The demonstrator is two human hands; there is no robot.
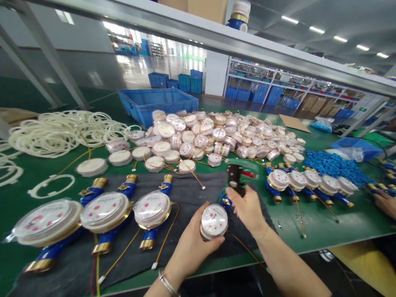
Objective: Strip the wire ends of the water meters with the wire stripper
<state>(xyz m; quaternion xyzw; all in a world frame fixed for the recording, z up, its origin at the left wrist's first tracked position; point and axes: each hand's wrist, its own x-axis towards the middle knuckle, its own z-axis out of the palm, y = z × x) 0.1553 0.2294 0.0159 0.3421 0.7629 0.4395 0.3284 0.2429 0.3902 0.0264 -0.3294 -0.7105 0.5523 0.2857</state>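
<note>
My left hand (196, 239) is wrapped round the white round head of a water meter (214, 220), its printed top facing up. A blue pipe end with brass shows just beyond it. My right hand (249, 206) grips a black-handled tool (235, 178) above the far side of this meter; the tool's upper end is smeared by motion, so its kind is unclear. To the left, a row of blue-and-brass meters (152, 209) with white heads lies on a dark cloth (123, 264). Thin yellow and red wires with white plugs trail from them.
Many loose white meter heads (188, 136) are heaped behind, before a blue bin (161, 99). White plastic rings (58, 130) pile at left. More assembled meters (297, 180) stand at right beside small blue parts (334, 165). Another person's hand (386, 203) is at the far right. A metal shelf beam (198, 31) crosses overhead.
</note>
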